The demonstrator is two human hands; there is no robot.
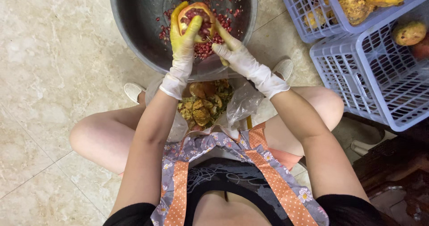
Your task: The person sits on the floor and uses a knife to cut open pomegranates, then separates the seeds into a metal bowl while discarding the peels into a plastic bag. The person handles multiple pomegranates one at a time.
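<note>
While cupping pomegranate point(195, 21): left hand point(183, 42).

The floor point(53, 51) of pale marbled tiles is carrying everything here. A grey metal basin point(134, 25) is standing on it, around the fingers. Nearer to the person than the fingertips, a clear plastic bag point(243, 103) of peel scraps is lying on the tiles, between two white slippers point(133, 92). To the right of the fingers, two lilac plastic crates point(375, 74) are standing, probably touching each other.
</note>
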